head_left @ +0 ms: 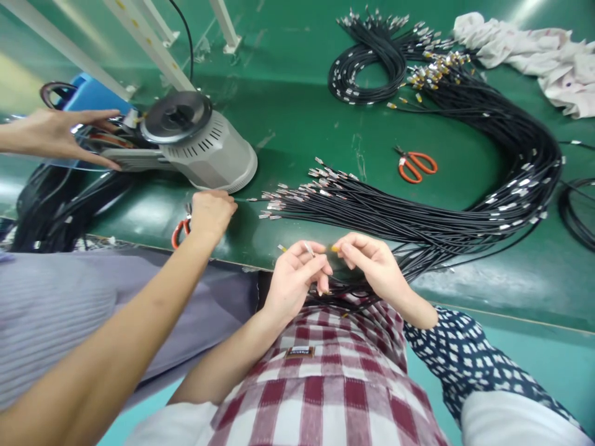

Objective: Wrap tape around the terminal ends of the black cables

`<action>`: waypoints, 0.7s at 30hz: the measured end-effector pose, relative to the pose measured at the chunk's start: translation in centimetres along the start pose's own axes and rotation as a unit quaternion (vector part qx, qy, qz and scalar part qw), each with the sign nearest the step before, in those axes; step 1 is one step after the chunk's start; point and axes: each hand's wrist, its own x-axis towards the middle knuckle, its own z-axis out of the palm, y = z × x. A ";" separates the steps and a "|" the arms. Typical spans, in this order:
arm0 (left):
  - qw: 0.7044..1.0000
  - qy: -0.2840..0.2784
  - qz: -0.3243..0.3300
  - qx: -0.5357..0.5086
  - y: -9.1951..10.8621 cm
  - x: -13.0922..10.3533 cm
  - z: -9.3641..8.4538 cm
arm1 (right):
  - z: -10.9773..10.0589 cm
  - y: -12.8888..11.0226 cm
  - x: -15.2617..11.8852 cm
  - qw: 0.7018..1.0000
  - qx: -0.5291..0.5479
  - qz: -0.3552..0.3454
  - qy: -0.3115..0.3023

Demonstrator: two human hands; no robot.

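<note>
Both my hands are close together at the table's front edge, above my lap. My left hand is closed, with a thin cable end bearing a whitish metal terminal between its fingers. Just to its right, my right hand pinches a small yellow piece between thumb and fingertips. Whether that piece is joined to the cable I cannot tell. Black cables lie across my lap under both hands. Behind them a thick bundle of black cables curves over the table, its pinkish and silver ends pointing left.
Orange-handled cutters lie behind the bundle; a second pair is at the left edge. A co-worker's hands are beside a grey machine. Coiled cables and a crumpled white cloth lie farther back.
</note>
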 end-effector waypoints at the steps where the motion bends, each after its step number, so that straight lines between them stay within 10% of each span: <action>1: 1.000 -0.002 0.003 0.003 0.0 0.0 0.0 | 0.1 -0.1 -0.1 1.000 -0.008 -0.003 0.001; 21: 0.995 -0.080 0.035 0.041 -0.3 -0.6 -0.6 | 1.2 -1.3 0.4 0.994 0.032 0.053 -0.093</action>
